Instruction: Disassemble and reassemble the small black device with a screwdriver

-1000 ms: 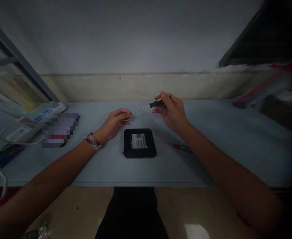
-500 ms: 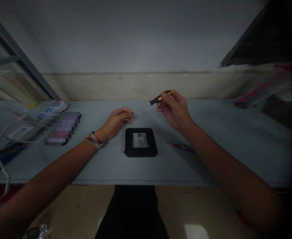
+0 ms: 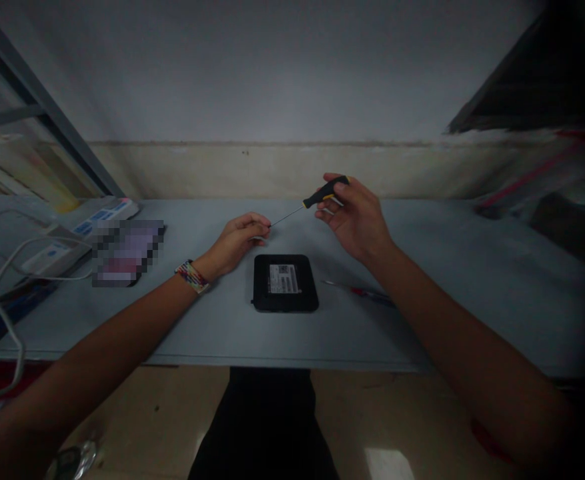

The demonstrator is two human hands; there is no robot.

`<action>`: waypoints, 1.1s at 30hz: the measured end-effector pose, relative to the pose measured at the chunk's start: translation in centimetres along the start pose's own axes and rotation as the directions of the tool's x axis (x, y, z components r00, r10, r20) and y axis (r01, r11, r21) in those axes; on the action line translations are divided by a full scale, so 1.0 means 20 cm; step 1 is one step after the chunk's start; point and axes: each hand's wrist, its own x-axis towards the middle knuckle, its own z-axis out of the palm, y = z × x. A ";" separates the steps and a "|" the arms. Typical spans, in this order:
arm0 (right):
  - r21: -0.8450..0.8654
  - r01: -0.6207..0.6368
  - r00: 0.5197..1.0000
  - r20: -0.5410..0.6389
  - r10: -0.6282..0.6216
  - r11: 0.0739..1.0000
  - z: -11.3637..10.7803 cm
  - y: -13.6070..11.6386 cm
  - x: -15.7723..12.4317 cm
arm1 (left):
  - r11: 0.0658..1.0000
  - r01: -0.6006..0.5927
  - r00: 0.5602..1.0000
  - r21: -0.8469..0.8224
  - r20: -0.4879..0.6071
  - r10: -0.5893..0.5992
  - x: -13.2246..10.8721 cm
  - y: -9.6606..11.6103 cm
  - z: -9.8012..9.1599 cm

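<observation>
A black and yellow screwdriver (image 3: 326,193) is held by its handle in my right hand (image 3: 356,217), above the table's far part. Its thin shaft slants down to the left, and the tip meets the pinched fingertips of my left hand (image 3: 240,241). Whether those fingertips also hold something small cannot be made out. A flat black box (image 3: 304,283) with rounded corners and a white label lies on the table between my forearms. Right of the box, a second screwdriver (image 3: 370,294) with a red and dark handle lies partly behind my right forearm.
At the left, a phone (image 3: 131,255) lies by a white power strip (image 3: 55,254) with a looping white cable (image 3: 5,315). The grey-blue table (image 3: 212,347) ends at a wall (image 3: 282,169) behind. A blurred bag with a pink edge (image 3: 525,175) is at the far right.
My right hand has turned the screwdriver's handle a little, and its fingers have shifted on it. The whole view has moved slightly; the box lies as before.
</observation>
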 end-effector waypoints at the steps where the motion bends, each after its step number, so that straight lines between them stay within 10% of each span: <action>1: 0.007 0.001 1.000 0.003 -0.001 1.000 0.00 0.00 0.00 | 1.000 0.002 1.000 -0.001 -0.002 -0.002 0.00 0.00 0.00; 16: -0.050 0.042 0.997 0.069 -0.039 0.998 0.04 -0.01 -0.04 | 0.993 0.070 0.997 -0.091 0.028 -0.068 0.03 0.00 -0.02; 33: -0.108 0.157 0.948 0.295 -0.119 0.982 0.17 -0.04 -0.25 | 0.861 -0.273 0.898 0.428 0.434 0.069 -0.04 -0.04 0.03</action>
